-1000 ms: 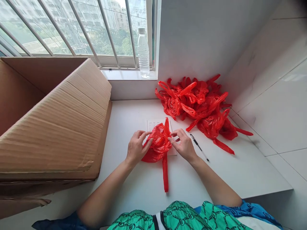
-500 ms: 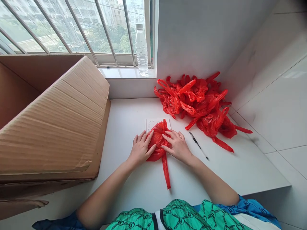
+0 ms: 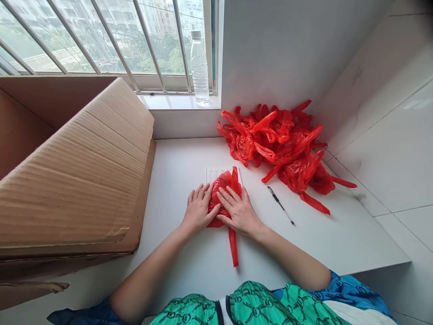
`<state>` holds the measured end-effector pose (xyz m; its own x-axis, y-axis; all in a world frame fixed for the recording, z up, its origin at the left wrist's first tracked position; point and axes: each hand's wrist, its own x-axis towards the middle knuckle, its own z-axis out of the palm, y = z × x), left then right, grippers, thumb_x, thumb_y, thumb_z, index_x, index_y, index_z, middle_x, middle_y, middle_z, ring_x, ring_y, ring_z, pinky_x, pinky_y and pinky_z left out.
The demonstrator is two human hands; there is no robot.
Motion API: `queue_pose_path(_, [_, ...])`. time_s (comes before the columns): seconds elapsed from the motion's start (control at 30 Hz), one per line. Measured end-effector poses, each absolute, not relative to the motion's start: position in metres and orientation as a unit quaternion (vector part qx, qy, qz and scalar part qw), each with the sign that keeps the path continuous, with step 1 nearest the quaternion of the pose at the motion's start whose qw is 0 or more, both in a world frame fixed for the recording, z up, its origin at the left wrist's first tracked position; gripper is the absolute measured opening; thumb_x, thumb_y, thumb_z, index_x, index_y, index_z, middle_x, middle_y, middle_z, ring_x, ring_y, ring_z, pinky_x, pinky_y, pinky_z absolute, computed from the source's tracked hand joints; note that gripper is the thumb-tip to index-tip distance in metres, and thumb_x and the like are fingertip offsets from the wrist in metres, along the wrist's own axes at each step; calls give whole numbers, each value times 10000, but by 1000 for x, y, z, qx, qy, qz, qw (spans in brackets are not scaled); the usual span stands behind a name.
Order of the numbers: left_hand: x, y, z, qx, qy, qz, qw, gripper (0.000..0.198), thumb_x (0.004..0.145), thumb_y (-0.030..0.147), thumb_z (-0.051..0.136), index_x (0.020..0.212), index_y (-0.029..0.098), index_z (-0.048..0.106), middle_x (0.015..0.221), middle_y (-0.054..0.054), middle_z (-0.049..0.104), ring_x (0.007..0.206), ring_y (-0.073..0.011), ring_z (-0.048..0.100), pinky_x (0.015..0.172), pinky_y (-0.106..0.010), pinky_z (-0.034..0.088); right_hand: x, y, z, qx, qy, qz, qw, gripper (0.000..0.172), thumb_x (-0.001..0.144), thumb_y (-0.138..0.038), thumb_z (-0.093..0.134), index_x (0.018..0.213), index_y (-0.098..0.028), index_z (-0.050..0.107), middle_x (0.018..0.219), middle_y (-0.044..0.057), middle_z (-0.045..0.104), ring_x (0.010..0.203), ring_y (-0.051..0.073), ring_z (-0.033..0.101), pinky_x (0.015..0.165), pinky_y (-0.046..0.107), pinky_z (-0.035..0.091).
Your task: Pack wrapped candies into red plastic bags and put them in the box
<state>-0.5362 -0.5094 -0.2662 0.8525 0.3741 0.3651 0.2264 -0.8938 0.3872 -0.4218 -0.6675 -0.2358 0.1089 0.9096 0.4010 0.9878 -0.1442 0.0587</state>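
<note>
- Red plastic carrier bag (image 3: 221, 184): crumpled into a loose wad, lying on the lower part of a small sheet of paper (image 3: 214, 174) on a white ledge (image 3: 321, 243); one handle strap (image 3: 233, 246) trails toward the person
- Left hand (image 3: 199, 210) and right hand (image 3: 239, 212): open, fingers spread, both pressing flat on the bag, no clenched grasp
- Pile of red bags (image 3: 270, 144): beyond, near the black pen (image 3: 280, 205)
- Cardboard box (image 3: 74, 167): at left, just beyond the left hand
- Water bottle (image 3: 199, 67): upright on the windowsill (image 3: 176, 102)
</note>
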Motion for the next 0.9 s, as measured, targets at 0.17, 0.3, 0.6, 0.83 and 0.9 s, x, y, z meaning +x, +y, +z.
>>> queue_pose_path(0.17, [-536,-509,-267,946,163,222,171,683,955,513,433,1536,170,321,1569,-129,368,1486,-313,251,1207,-537,186,-419,-671,-244,-762,-619,-159,102,685,1005,-556,364,1558,-159,283,1616,146,261,1492,297,274,1197,661,80])
queue_pose_path(0.3, [-536,-509,-270,944,161,231,172,664,957,520,441,1520,181,346,1564,-127,378,1477,-319,271,1202,-548,196,-422,-671,-247,-771,-606,-161,108,709,983,-535,439,1538,-110,322,1589,193,311,1481,329,293,1196,665,72])
queue_pose_path(0.6, [-542,-509,-261,906,145,350,188,580,952,448,540,1461,207,405,1463,-145,474,1330,-292,463,1094,-488,368,-379,-689,-211,-790,-489,-135,346,319,1003,-415,428,1094,-213,657,1136,82,720,1058,230,657,968,408,455])
queue_pose_path(0.83, [-546,-531,-244,910,37,387,145,232,962,276,550,1174,240,635,1124,-51,672,1040,-213,582,913,-378,422,-372,-693,-211,-863,-437,-1,254,196,934,-343,508,846,-248,656,772,-12,727,685,177,638,631,276,385])
queue_pose_path(0.9, [-546,-535,-246,921,26,364,137,245,960,314,560,1178,234,640,1086,-46,680,997,-209,582,892,-376,417,-378,-690,-212,-855,-449,16,258,186,932,-333,504,870,-251,659,800,-14,732,695,173,634,631,275,382])
